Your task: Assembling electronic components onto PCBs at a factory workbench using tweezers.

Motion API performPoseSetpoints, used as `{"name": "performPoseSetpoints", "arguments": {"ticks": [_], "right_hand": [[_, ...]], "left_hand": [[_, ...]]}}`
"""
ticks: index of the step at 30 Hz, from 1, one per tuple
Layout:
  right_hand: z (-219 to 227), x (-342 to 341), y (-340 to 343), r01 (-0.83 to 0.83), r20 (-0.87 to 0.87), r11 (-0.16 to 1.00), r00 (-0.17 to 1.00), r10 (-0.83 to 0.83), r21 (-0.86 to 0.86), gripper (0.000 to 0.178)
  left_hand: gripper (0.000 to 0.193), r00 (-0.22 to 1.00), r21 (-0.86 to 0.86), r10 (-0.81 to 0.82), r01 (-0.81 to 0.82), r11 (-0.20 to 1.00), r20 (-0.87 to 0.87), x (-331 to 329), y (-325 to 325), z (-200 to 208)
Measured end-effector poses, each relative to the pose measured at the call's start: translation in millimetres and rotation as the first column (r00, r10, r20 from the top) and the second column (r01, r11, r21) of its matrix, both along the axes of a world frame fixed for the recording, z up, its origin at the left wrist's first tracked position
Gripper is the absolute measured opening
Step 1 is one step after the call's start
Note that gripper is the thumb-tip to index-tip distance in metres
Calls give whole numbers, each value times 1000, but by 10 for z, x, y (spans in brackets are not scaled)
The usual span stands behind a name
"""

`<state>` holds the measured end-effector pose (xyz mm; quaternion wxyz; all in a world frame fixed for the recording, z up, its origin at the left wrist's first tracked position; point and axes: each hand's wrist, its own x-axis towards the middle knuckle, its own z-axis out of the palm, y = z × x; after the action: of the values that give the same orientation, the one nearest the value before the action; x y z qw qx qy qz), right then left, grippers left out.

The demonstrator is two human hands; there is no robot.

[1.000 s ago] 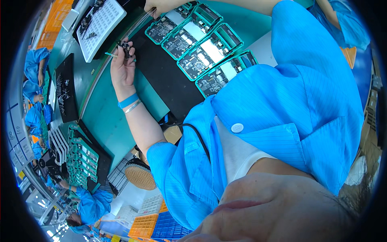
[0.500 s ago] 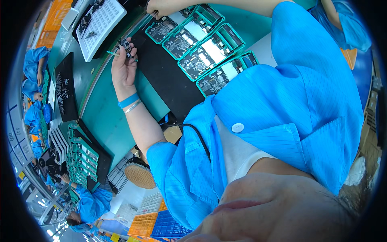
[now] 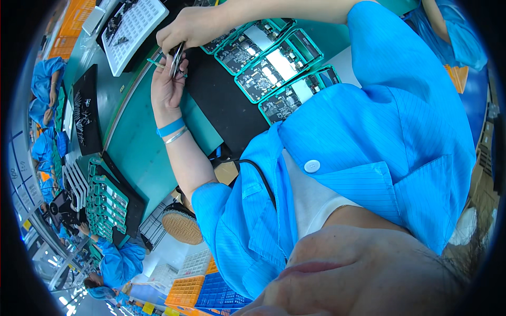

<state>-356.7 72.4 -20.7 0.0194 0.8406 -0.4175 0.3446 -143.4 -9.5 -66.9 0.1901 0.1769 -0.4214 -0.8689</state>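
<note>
My left hand [image 3: 167,89], with a blue band and a bracelet at the wrist, is raised over the green bench. Its fingers are closed around a small dark electronic part with a thin green strip [image 3: 155,62] sticking out. From above, my right hand [image 3: 192,29] reaches across and pinches a slim metal tool, seemingly tweezers [image 3: 177,59], its tip at the part in my left fingers. The hands largely cover the part. Beside them, green-framed circuit board units [image 3: 261,79] lie in a row, partly under my right forearm.
A black mat [image 3: 224,105] lies on the green bench [image 3: 139,137]. A white grid tray [image 3: 138,39] with dark parts stands beyond my hands. A black tray [image 3: 86,113] holds small pieces. Co-workers in blue sit further off, near a rack of green frames [image 3: 108,203].
My right hand has come left from the board units to my left hand, bringing the metal tool against the part. My left hand has shifted slightly right and down.
</note>
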Motion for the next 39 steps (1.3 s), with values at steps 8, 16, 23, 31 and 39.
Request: {"name": "performPoseSetpoints", "arguments": {"ticks": [8, 16, 23, 31, 39], "right_hand": [[96, -240, 61, 145, -170, 974, 979, -115, 173, 17], [64, -652, 715, 137, -108, 858, 989, -96, 495, 21], [-44, -569, 758, 279, -157, 842, 960, -232, 461, 13], [-21, -474, 746, 267, -166, 830, 963, -213, 490, 10], [-136, -479, 714, 303, -80, 907, 953, -292, 292, 14]], "left_hand": [[33, 999, -13, 0, 1, 1000, 48, -39, -18, 12], [39, 989, -78, 13, -1, 997, 147, -3, -39, 47], [43, 992, -79, -12, 22, 997, 127, 38, -64, 29], [45, 985, -141, -40, 64, 988, 165, 74, -41, 70], [32, 955, -295, -76, 163, 941, 287, -101, 145, 202]]}}
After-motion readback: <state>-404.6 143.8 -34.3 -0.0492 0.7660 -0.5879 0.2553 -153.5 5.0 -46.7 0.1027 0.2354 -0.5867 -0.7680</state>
